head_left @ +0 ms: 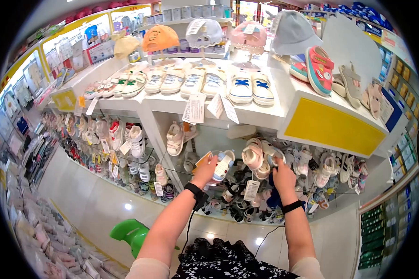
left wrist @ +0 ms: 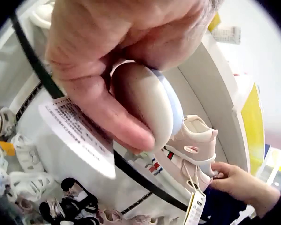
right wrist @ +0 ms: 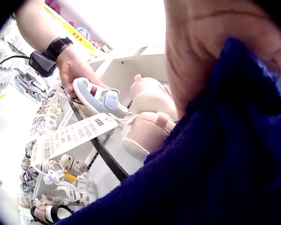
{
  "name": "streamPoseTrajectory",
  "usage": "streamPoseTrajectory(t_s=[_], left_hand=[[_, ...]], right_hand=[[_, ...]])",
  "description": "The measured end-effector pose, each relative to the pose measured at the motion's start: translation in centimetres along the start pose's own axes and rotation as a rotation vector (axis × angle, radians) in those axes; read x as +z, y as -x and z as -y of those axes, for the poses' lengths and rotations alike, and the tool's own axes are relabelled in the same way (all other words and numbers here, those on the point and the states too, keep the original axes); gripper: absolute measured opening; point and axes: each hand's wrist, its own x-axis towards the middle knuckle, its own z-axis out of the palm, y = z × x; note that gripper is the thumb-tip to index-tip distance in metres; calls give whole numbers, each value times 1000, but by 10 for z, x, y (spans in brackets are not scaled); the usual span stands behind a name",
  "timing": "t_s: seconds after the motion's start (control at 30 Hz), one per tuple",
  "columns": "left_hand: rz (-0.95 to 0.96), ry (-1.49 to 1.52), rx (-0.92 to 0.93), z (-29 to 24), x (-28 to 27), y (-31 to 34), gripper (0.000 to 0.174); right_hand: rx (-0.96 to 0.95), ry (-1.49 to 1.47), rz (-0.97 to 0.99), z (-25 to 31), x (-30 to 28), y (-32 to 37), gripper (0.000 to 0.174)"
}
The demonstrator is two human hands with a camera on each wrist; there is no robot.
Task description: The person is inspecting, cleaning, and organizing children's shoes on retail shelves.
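Observation:
My left hand [head_left: 205, 173] grips a small light-blue and white shoe [head_left: 224, 164] by one end, above the glass shelf. In the right wrist view that shoe [right wrist: 99, 99] shows its strap and a dark-and-red stripe. A printed tag [left wrist: 79, 133] hangs beside the left fingers in the left wrist view. My right hand [head_left: 284, 177] holds a dark blue cloth [right wrist: 210, 159] bunched under the palm, its fingertips right at a pale pink pair. One pink shoe [right wrist: 149, 132] and its partner [right wrist: 152, 96] stand with a white tag [right wrist: 77, 138]. The right fingers are mostly hidden in the right wrist view.
Above the shelf, a white counter carries a row of baby shoes [head_left: 241, 89] and caps on stands, including an orange cap [head_left: 160, 39]. Lower shelves [head_left: 237, 204] hold many more shoes. A green stool [head_left: 131, 235] stands on the floor at left.

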Motion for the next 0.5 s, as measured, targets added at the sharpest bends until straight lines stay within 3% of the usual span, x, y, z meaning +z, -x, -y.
streamPoseTrajectory(t_s=[0.03, 0.07, 0.13, 0.17, 0.27, 0.33, 0.5], left_hand=[[5, 47, -47, -47, -2, 34, 57], [-25, -42, -28, -52, -6, 35, 59], [-77, -219, 13, -56, -10, 37, 62], [-130, -307, 128, -58, -11, 44, 56], [-213, -829, 320, -25, -14, 31, 52], [-223, -803, 332, -29, -16, 34, 50], [-390, -838, 396, -38, -19, 45, 47]], right_hand=[[9, -19, -24, -4, 3, -6, 31], [22, -38, -46, -8, 5, -9, 27], [61, -132, -162, -11, -1, -7, 25], [82, -177, -222, -14, -6, -6, 25], [177, -208, -246, -23, -28, -1, 24], [148, -278, -309, -33, -35, 2, 24], [231, -482, -171, -35, -69, 20, 24]])
